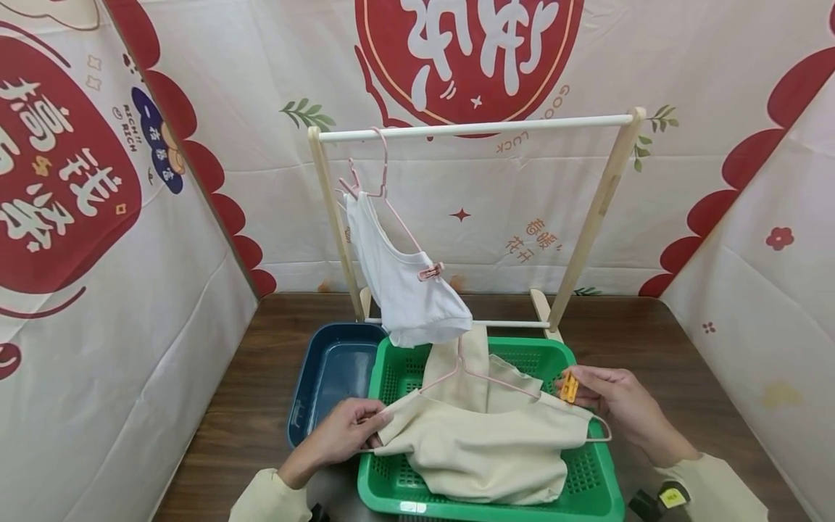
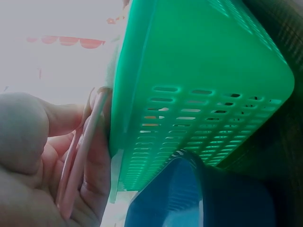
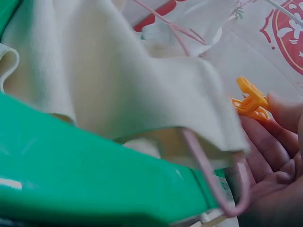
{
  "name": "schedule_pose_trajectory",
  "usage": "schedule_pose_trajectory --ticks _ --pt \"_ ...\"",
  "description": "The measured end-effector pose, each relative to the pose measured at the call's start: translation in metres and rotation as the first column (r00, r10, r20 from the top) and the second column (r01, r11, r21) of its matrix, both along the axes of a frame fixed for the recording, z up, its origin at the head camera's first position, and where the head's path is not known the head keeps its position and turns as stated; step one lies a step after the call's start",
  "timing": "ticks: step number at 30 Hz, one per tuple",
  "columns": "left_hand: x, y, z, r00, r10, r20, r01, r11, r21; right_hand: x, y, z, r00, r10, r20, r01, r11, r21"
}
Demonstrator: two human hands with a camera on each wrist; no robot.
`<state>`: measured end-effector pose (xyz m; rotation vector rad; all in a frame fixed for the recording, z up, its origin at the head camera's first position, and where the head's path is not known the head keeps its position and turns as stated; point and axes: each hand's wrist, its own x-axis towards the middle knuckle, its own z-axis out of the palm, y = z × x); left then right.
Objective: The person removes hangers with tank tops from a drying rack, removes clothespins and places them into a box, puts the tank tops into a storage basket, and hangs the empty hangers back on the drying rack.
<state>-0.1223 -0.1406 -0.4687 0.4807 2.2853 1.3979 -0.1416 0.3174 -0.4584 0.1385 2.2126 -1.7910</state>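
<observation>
A cream sleeveless top [image 1: 489,442] hangs on a pink hanger [image 1: 460,359] over the green basket. At its left shoulder my left hand [image 1: 346,431] grips the hanger's end and the fabric edge; the left wrist view shows the pink hanger loop [image 2: 80,156] between thumb and fingers. My right hand [image 1: 616,402] pinches an orange clothespin [image 1: 569,388] by the top's right shoulder. In the right wrist view the clothespin [image 3: 251,101] stands apart from the cloth, and the hanger's end [image 3: 227,198] pokes out below the fabric.
Beneath the top stands the green basket [image 1: 385,484], with more cream cloth [image 1: 457,370] inside. A blue tray [image 1: 303,391] sits to its left. Behind, a wooden rack [image 1: 593,210] carries a white garment [image 1: 404,290] on a pink hanger, with a pink clothespin [image 1: 430,272]. Printed cloth walls surround the table.
</observation>
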Motion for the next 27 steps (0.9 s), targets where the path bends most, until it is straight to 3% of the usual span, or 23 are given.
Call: schedule_pose_trajectory --ticks 3,8,20,27 --pt "0.000 0.000 0.000 1.000 0.001 -0.003 -0.001 1.000 -0.007 0.000 0.003 0.006 0.999 -0.034 -0.003 0.034 0.998 0.046" --pt "0.000 0.000 0.000 1.000 0.007 0.007 -0.007 1.000 -0.011 0.000 0.003 0.017 0.999 -0.011 -0.041 0.017 0.989 0.150" --pt "0.001 0.000 -0.001 1.000 0.011 0.008 -0.011 1.000 -0.005 0.003 -0.019 0.042 0.993 0.060 -0.102 -0.039 0.981 0.192" --pt "0.000 0.000 0.000 1.000 0.009 0.000 -0.009 1.000 0.013 0.003 -0.032 0.051 0.964 0.137 -0.228 -0.096 0.978 0.184"
